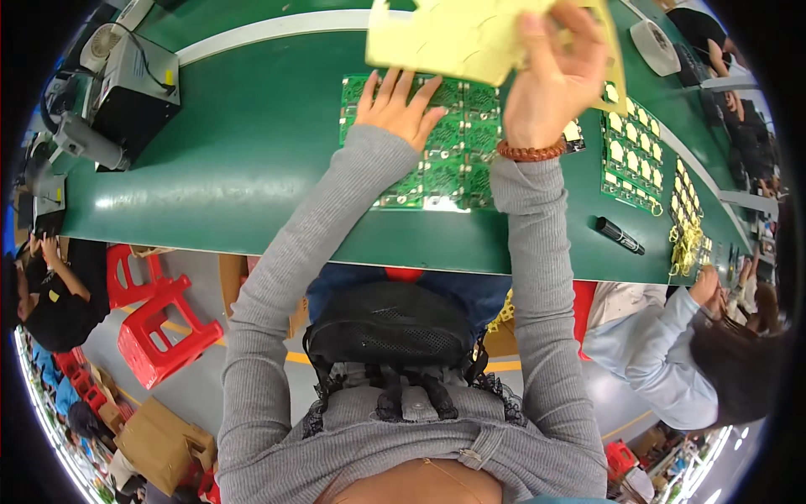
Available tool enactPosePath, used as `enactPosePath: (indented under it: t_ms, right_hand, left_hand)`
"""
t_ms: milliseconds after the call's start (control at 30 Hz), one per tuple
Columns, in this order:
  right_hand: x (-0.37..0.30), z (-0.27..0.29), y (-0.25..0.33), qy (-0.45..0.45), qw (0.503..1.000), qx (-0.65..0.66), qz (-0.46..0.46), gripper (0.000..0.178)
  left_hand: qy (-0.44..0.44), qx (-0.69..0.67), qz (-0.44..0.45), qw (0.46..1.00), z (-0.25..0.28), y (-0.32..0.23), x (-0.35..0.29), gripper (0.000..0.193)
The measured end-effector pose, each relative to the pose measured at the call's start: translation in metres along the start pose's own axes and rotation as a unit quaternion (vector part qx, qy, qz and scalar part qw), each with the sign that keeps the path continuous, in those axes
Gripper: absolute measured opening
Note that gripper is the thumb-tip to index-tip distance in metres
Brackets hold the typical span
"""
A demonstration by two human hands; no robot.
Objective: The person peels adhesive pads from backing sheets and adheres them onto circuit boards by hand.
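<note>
My left hand (395, 105) lies flat, fingers spread, on a green circuit board panel (449, 151) that rests on the green table (252, 151). My right hand (550, 80) is raised above the panel and grips a pale yellow sheet (453, 38) with cut-out notches, lifted off the board toward the far side. A brown bead bracelet sits on my right wrist. The panel's top edge is hidden behind the sheet and both hands.
A second green panel with yellow patches (630, 160) lies to the right, with a black marker (620, 235) near the table edge. A grey machine (134, 84) stands at the left. Red stools (159, 323) sit below. A co-worker in light blue (663, 336) works at the right.
</note>
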State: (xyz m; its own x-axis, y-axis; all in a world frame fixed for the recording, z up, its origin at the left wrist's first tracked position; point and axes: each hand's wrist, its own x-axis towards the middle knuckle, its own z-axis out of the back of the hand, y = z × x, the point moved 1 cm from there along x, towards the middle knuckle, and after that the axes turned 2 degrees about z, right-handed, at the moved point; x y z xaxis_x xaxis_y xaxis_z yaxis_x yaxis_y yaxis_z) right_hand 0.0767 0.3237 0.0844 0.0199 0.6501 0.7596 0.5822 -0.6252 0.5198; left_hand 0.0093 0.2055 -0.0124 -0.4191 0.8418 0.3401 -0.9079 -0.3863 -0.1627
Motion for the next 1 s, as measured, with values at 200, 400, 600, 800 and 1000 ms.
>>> enactPosePath:
  t_ms: [200,400,600,800,1000]
  right_hand:
    - [-0.041,0.028,-0.046,0.006,0.899,0.121,-0.422,0.034]
    - [-0.045,0.044,-0.053,0.096,0.883,0.001,-0.459,0.034]
    - [-0.041,0.037,-0.042,0.156,0.871,-0.026,-0.466,0.028]
    - [-0.047,0.029,-0.034,0.149,0.893,-0.025,-0.424,0.018]
    - [-0.045,0.031,-0.029,0.037,0.96,-0.056,-0.271,0.017]
  left_hand:
    - [0.037,-0.418,0.107,0.901,-0.016,0.027,0.055,0.042]
    - [0.125,-0.887,0.292,0.335,0.014,0.055,0.053,0.038]
    - [0.051,-0.741,0.131,0.656,0.01,0.042,0.041,0.043]
    - [0.184,-0.792,0.248,0.526,0.019,0.034,0.044,0.045]
    - [0.233,-0.788,0.243,0.515,0.022,0.022,0.038,0.044]
